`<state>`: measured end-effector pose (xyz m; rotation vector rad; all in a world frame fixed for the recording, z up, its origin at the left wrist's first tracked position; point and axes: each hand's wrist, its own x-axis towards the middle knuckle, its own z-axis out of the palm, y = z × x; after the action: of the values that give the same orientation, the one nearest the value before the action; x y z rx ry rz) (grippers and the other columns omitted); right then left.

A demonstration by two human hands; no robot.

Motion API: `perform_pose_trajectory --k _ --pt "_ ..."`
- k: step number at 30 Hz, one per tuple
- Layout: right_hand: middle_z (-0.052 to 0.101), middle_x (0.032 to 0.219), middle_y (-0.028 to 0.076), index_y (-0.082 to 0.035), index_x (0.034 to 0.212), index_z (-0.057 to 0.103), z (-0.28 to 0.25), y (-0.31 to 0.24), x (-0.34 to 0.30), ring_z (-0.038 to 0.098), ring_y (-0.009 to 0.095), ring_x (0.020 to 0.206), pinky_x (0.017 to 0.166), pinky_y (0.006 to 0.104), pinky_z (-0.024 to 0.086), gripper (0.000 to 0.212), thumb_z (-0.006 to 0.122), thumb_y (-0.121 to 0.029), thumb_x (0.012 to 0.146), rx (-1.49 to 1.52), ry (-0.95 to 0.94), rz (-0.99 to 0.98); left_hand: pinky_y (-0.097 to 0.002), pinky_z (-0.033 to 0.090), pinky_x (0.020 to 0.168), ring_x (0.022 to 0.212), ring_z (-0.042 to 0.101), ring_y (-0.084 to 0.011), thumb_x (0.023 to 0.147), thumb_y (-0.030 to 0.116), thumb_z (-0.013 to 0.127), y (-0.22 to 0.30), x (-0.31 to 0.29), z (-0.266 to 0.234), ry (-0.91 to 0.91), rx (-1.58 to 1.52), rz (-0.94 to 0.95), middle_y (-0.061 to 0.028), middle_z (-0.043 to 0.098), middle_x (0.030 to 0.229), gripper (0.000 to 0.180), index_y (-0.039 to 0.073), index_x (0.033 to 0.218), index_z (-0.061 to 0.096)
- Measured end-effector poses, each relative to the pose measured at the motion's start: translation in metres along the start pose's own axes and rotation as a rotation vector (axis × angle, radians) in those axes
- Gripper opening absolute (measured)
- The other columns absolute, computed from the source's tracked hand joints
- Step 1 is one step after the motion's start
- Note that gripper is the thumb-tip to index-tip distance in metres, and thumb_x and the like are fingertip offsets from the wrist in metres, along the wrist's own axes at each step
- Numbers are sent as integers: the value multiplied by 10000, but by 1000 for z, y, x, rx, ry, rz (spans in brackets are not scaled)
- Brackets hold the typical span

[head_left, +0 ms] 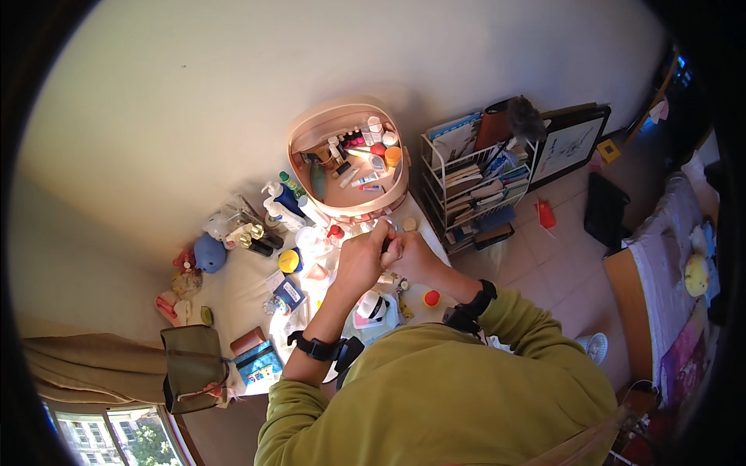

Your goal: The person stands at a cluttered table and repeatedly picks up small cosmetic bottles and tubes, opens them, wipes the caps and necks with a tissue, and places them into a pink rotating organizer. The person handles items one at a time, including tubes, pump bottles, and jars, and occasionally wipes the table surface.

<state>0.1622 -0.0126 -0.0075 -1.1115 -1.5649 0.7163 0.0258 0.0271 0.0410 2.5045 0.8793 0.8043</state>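
Note:
Above the table, close to the pink makeup organizer [357, 208], my left hand [361, 260] and my right hand [416, 260] meet with fingers curled together. A small dark thing [385, 245] shows between them; its kind is hidden by the fingers. Inside the organizer lie small tubes, bottles, a red round item [378, 149] and an orange jar [392, 156]. Just left of my hands sits a red-topped item [336, 231]. Below my left wrist is a white round container [371, 305], and a small jar with a red lid [431, 297] stands under my right forearm.
Pump bottles [281, 198] stand against the wall, left of the organizer. A yellow-lidded jar [289, 261], a blue box [289, 292] and a blue pouch [258, 363] lie on the table's left. A white wire rack [482, 179] of books stands right. An olive bag [194, 365] hangs at the left edge.

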Motion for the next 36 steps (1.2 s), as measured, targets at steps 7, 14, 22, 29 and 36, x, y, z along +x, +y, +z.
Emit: perform_pose_trajectory --k 7,14,22,29,36 --pt "479 489 9 -76 640 508 -27 -17 3 444 82 374 363 225 323 240 713 -139 748 543 -536 645 -374 454 532 585 589 -313 909 245 551 -4 5 -15 -142 -114 190 -111 579 647 182 74 859 513" --pt "437 475 3 -77 706 497 -26 -15 -18 374 55 344 339 193 268 193 676 -126 759 1249 -967 758 -366 440 495 544 566 -283 833 175 600 -1 -4 -21 -154 -164 436 -70 558 643 128 81 832 513" --pt "375 483 -45 -91 748 489 -16 -7 -28 302 32 350 347 206 205 416 594 -467 891 1213 -703 821 -368 448 518 568 571 -285 839 213 622 -24 -14 -13 -92 -207 307 -91 549 643 174 88 853 501" --pt "253 455 -57 -145 704 414 -1 15 -25 178 72 331 352 253 148 531 366 -621 936 1080 52 1100 -344 465 549 621 584 -254 781 239 697 -24 -19 7 -70 -28 408 -58 564 697 260 99 855 491" --pt "446 485 6 -107 662 500 21 89 -54 346 129 325 352 294 268 555 324 -519 991 663 173 822 -326 465 563 629 562 -220 749 204 729 -30 -39 51 -142 50 493 -37 540 719 272 118 824 482"
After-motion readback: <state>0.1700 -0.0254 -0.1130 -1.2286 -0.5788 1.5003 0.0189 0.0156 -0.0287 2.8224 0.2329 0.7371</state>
